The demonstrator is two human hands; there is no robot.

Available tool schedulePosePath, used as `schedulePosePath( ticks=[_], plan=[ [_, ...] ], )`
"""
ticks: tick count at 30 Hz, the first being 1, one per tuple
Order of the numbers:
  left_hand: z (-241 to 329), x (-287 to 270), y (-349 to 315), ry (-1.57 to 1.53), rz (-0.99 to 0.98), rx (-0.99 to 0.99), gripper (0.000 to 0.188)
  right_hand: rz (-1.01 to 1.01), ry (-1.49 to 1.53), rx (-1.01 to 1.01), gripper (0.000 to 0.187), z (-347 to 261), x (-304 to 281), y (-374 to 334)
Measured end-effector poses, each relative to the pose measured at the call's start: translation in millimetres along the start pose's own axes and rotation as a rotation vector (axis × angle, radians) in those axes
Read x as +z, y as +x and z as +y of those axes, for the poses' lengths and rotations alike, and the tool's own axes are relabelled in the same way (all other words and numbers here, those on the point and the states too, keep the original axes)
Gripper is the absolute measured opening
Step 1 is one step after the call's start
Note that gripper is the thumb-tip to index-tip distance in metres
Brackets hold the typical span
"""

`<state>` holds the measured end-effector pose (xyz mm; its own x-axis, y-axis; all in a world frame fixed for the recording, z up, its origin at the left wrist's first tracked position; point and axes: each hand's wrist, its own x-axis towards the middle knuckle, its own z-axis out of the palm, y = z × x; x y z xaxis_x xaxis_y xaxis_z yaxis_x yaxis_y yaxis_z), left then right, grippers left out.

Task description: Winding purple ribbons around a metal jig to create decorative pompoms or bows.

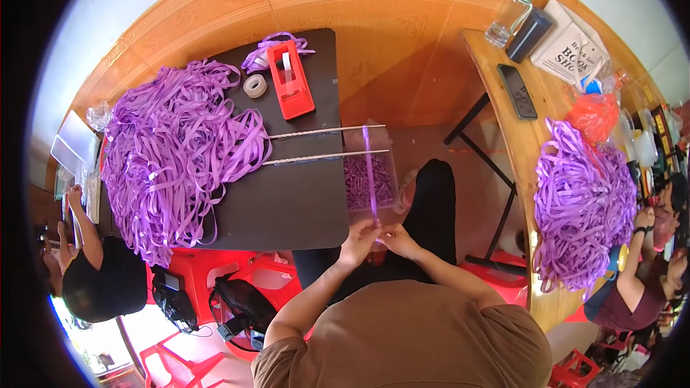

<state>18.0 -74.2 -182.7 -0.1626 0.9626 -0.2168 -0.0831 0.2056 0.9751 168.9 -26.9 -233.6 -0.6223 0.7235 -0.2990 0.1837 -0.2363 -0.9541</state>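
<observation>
Above the person's lap, beside the right edge of the black rectangular desk (287, 205), one narrow shiny purple ribbon (371, 179) stretches from two thin pale sticks (327, 156) toward the body; the left hand (361, 242) holds its near end between closed fingertips; the right hand (399, 242) is narrow, fingers just beside, but I cannot tell what it grips. Under the ribbon stands a translucent plastic box (394, 185) with small purple pieces (365, 181); on the desk lies a large tangled purple ribbon heap (183, 151).

Dark lettering (573, 57) is printed across the white bag (563, 32).
</observation>
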Motion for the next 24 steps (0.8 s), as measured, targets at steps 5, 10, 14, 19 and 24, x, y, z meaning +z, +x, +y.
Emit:
schedulePosePath(
  ticks=[5,10,14,19,24],
  plan=[
    [5.7,0.7,-8.0,0.179,-0.003,-0.062,0.020,-0.018,0.176,0.094,0.019,10.0,-3.0,5.3],
    [10.4,-5.7,-6.0,0.133,-0.067,-0.052,0.012,-0.028,0.073,0.129,0.016,0.5,-4.3,5.1],
    [2.2,-14.1,-0.4,0.140,-0.052,-0.096,0.011,-0.041,0.002,0.122,0.011,1.7,-5.2,3.5],
    [22.4,3.9,-2.5,0.231,0.175,0.097,0.015,-0.100,0.275,-0.025,0.015,-19.8,4.9,-13.7],
    [18.4,10.2,-8.9,0.067,0.252,0.172,0.024,-0.119,0.261,0.035,0.012,-47.4,10.7,-31.5]
  ],
)
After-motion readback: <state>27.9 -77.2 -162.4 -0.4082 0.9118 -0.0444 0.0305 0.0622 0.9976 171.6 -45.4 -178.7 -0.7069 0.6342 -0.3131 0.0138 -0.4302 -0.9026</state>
